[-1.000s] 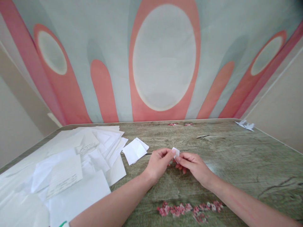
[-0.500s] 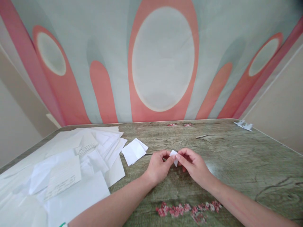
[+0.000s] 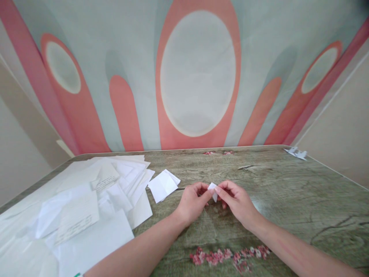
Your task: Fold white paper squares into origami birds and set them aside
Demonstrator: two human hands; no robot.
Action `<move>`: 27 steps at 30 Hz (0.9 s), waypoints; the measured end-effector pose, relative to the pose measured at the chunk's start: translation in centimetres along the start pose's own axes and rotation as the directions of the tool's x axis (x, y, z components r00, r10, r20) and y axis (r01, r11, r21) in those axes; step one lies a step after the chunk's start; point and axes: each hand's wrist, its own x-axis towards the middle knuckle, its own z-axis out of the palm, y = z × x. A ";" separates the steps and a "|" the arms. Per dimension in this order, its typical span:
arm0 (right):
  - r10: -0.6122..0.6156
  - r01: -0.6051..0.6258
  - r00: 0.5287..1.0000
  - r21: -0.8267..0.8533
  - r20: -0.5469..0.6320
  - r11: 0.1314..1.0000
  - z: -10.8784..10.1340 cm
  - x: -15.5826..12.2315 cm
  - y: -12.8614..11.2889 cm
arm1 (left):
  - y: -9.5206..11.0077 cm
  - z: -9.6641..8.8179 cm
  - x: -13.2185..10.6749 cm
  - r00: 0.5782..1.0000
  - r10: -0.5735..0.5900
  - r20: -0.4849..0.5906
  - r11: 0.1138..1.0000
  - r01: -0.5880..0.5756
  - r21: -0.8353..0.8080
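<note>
Both hands meet over the middle of the wood-grain table [image 3: 288, 192]. My left hand [image 3: 193, 202] and my right hand [image 3: 235, 200] each pinch a small folded white paper piece [image 3: 213, 189] between thumb and fingertips. The piece shows as a little pointed white shape between the two hands, held just above the tabletop. Most of it is hidden by the fingers.
A loose heap of white paper sheets [image 3: 80, 207] covers the table's left side, with a small stack of white squares [image 3: 163, 184] at its right edge. A small folded white paper figure [image 3: 296, 153] lies at the far right corner. A pink floral print [image 3: 230, 256] runs along the near edge.
The paper piece has turned between the fingertips from a flat small square to a narrower pointed shape. Both hands have shifted slightly left and closer together.
</note>
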 end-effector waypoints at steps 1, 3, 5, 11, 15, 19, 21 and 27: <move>-0.002 0.002 1.000 -0.004 0.009 1.000 0.0 0.0 0.0 | 0.0 0.0 0.0 1.000 0.002 0.002 1.000 -0.002 0.007; -0.012 0.012 1.000 -0.017 0.023 1.000 -0.1 0.0 0.1 | -0.1 0.0 0.0 1.000 0.017 0.008 0.999 -0.017 0.036; -0.023 0.024 0.999 -0.027 0.028 0.999 -0.1 0.0 0.1 | -0.1 -0.1 0.0 0.999 0.038 0.002 0.997 -0.038 0.066; -0.024 0.025 0.999 -0.020 0.037 1.000 0.1 -0.3 -0.5 | -0.2 0.1 -0.2 0.998 0.064 -0.028 0.990 -0.060 0.125; -0.027 0.029 0.998 -0.038 0.053 0.999 0.2 -0.2 -0.6 | -0.2 0.2 -0.1 0.998 0.027 -0.063 0.993 -0.020 0.115; -0.034 0.034 0.999 0.004 0.029 0.999 0.0 0.1 -0.1 | -0.1 0.2 -0.1 1.000 -0.003 -0.019 1.000 0.003 0.026; -0.031 0.030 0.999 0.017 0.023 0.999 0.0 0.1 0.0 | -0.1 0.2 -0.1 1.000 0.002 -0.007 1.000 -0.002 0.001; 0.005 -0.002 0.994 -0.026 0.111 1.000 0.1 0.0 -0.5 | -0.6 0.0 0.0 0.997 0.037 -0.062 0.995 -0.031 0.090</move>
